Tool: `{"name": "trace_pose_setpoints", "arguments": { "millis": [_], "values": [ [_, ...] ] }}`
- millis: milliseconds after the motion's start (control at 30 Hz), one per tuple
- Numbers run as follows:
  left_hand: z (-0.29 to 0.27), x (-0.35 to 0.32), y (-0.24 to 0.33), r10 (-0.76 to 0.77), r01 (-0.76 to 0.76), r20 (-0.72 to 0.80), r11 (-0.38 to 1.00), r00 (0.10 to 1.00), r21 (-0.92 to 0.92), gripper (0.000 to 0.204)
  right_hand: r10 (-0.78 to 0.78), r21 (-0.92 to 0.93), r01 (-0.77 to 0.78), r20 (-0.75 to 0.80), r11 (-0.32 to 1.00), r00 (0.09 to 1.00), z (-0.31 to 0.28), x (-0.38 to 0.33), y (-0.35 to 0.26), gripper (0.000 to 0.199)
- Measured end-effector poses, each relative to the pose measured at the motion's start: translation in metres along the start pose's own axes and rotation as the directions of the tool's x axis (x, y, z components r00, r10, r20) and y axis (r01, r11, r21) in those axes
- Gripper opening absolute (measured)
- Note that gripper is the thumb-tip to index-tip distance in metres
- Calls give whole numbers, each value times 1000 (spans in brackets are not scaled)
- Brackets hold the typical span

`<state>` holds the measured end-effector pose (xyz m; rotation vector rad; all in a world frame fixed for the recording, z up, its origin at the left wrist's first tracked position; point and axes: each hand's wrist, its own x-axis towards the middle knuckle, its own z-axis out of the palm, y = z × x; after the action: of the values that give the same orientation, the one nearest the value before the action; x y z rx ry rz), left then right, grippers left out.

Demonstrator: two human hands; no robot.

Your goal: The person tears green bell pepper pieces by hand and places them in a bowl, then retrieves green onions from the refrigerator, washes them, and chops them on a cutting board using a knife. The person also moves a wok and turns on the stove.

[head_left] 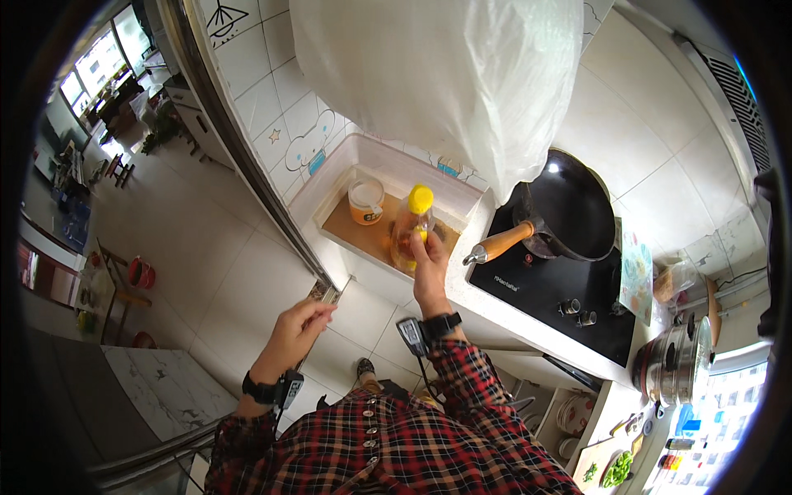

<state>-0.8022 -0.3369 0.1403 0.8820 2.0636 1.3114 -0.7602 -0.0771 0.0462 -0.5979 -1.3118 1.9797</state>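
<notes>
Right hand (429, 268): fingers closed around clear plastic yellow-capped bottle (410, 227), at wooden shelf's (363, 233) front edge. Left hand (294, 330): empty, fingers loosely curled.

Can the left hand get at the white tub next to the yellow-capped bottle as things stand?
Probably yes. The left hand is empty and hangs over the floor, and nothing lies between it and the white tub on the recessed shelf. The right hand grips the yellow-capped bottle beside the tub, not across it.

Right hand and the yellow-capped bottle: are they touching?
Touching. The head view shows the right hand wrapped around the lower part of the yellow-capped bottle, fingers overlapping its clear body, no gap.
</notes>
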Motion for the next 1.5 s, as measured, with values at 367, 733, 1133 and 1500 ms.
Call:
{"name": "trace_pose_setpoints", "arguments": {
  "millis": [367, 733, 1133, 1500],
  "values": [
    [47, 63, 65, 488, -510, 158, 845, 858, 162, 44, 326, -150, -295, 277, 944, 904, -38, -134, -64, 22],
    [98, 50, 123, 697, -851, 495, 363, 518, 379, 56, 231, -337, -194, 72, 921, 970, -94, -176, -146, 27],
    [95, 25, 50, 450, -468, 131, 830, 883, 302, 50, -155, -610, -24, -240, 792, 958, -220, -102, -308, 30],
    [142, 12, 36, 328, -299, -40, 898, 944, 322, 46, -117, -906, -163, -225, 391, 967, -334, 34, -301, 34]
  ]
}}
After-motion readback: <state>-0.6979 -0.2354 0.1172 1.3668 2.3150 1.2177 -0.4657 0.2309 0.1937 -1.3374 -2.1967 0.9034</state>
